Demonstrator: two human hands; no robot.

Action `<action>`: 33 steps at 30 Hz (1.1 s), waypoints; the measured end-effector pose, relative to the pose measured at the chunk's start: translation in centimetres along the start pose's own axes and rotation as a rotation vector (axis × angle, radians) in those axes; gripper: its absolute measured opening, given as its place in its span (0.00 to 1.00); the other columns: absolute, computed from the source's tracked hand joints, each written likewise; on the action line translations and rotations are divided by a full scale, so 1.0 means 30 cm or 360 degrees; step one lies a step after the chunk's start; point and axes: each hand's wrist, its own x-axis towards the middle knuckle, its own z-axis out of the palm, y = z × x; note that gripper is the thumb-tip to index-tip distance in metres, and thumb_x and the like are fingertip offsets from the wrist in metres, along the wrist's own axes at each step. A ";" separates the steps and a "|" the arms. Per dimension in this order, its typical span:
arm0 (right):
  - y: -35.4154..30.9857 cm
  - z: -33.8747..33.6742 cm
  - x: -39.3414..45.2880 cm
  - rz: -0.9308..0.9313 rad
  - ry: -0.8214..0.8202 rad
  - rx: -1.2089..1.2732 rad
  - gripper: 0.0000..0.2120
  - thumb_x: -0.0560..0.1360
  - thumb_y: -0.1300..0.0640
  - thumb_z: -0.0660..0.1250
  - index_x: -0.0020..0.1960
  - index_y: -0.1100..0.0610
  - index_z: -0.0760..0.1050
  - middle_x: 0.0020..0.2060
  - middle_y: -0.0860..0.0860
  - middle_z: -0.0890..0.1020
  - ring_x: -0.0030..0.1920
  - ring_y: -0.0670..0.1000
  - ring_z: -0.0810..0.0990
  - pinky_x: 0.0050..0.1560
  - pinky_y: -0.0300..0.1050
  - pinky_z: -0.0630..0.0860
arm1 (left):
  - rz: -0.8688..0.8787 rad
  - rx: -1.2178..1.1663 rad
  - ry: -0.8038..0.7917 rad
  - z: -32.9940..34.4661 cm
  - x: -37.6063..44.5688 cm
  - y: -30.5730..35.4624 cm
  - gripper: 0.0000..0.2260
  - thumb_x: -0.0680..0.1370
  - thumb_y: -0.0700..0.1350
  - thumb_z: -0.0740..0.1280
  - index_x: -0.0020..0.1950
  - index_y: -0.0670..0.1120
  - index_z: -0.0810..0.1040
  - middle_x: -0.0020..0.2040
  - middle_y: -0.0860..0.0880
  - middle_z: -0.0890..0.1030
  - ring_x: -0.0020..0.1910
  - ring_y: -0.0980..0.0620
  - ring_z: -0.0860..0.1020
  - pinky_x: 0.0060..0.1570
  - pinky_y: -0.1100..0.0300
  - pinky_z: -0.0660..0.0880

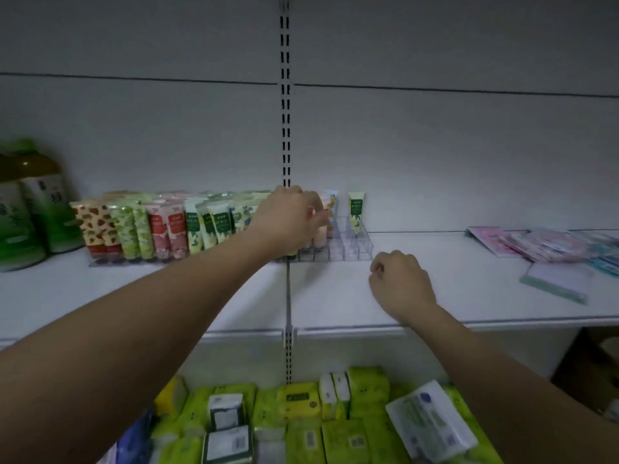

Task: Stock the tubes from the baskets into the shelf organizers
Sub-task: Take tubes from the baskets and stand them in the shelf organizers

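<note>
Tubes [174,226] stand upright in a packed row at centre left of the frame, filling a clear organizer [348,244] that runs along the white shelf [335,296]. The organizer's right end, just right of centre, has mostly bare compartments; a single green-labelled tube [356,209] stands alone in its back row. The left hand [289,219] reaches in from the lower left and its fingers curl round a peach tube [320,231], held upright over the compartments beside a yellow-flowered one [331,209]. The right hand [398,279] rests on the shelf in front of the organizer's right corner, fingers curled into a loose fist with nothing in it. Green bottles [30,209] stand at the far left. Flat pink and blue packets [549,246] lie at the far right. Yellow-green packs [335,420] crowd the lower shelf along the bottom of the frame.
</note>
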 end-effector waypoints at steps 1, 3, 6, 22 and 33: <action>-0.025 -0.009 -0.037 -0.0015 0.0017 0.0107 0.09 0.77 0.59 0.60 0.51 0.55 0.78 0.50 0.53 0.79 0.54 0.56 0.74 0.52 0.50 0.74 | -0.0001 -0.0063 0.0051 -0.021 -0.043 0.006 0.14 0.80 0.55 0.59 0.56 0.49 0.78 0.53 0.46 0.78 0.55 0.45 0.73 0.52 0.53 0.71; -0.073 -0.024 -0.113 -0.0047 0.0051 0.0349 0.07 0.75 0.59 0.63 0.48 0.54 0.80 0.45 0.52 0.80 0.51 0.57 0.78 0.52 0.50 0.75 | -0.0048 -0.0222 0.0109 -0.064 -0.146 0.017 0.13 0.80 0.53 0.60 0.52 0.47 0.80 0.49 0.46 0.81 0.49 0.45 0.76 0.47 0.53 0.74; -0.161 -0.057 -0.259 -0.0075 0.0015 0.0733 0.05 0.75 0.60 0.66 0.46 0.55 0.80 0.42 0.52 0.81 0.43 0.53 0.79 0.47 0.44 0.74 | -0.0174 -0.0426 0.0019 -0.094 -0.348 0.018 0.11 0.80 0.52 0.60 0.52 0.48 0.79 0.46 0.47 0.81 0.44 0.47 0.78 0.45 0.54 0.75; -0.266 0.535 -0.903 -0.0058 -0.1696 0.0441 0.09 0.80 0.56 0.62 0.51 0.60 0.79 0.43 0.52 0.78 0.43 0.52 0.78 0.40 0.43 0.71 | -0.1178 -0.0917 -0.1211 0.461 -1.447 -0.301 0.06 0.79 0.44 0.65 0.45 0.44 0.81 0.45 0.40 0.84 0.39 0.44 0.79 0.34 0.63 0.69; -0.067 1.110 -1.107 0.0875 -0.2167 0.0285 0.06 0.82 0.54 0.58 0.52 0.56 0.70 0.42 0.53 0.75 0.40 0.52 0.77 0.39 0.45 0.75 | -0.1119 -0.0890 -0.1971 0.894 -1.626 -0.317 0.15 0.81 0.45 0.60 0.63 0.38 0.77 0.59 0.42 0.78 0.60 0.43 0.76 0.53 0.59 0.70</action>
